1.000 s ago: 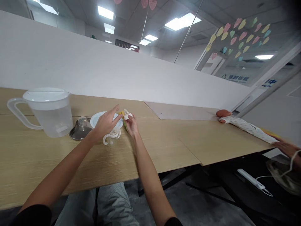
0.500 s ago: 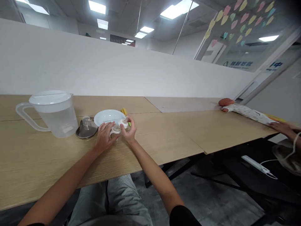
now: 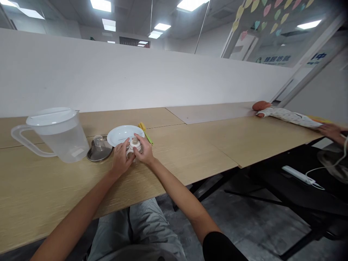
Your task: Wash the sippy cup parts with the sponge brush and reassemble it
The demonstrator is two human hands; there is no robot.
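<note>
A clear baby bottle with white side handles (image 3: 129,152) stands on the table in front of me, largely covered by my fingers. My left hand (image 3: 121,158) is closed around its left side. On the bottle's mouth sits a white collar with a clear nipple (image 3: 135,145), gripped by the thumb and fingers of my right hand (image 3: 145,151). Just behind my hands is a white bowl (image 3: 115,133). A bottle brush with a yellow head and green handle (image 3: 148,137) lies to the bowl's right.
At the left, a lidded plastic jug (image 3: 63,139) holds clear liquid. Between it and the bowl, a metal tray (image 3: 95,156) carries a clear dome-shaped cap (image 3: 99,140). Far right, another person's hand (image 3: 330,131) touches a doll in patterned white clothing (image 3: 288,117).
My right hand has brought the nipple and collar left and down onto the bottle's mouth. The bottle stays in my left hand. My view has shifted slightly.
</note>
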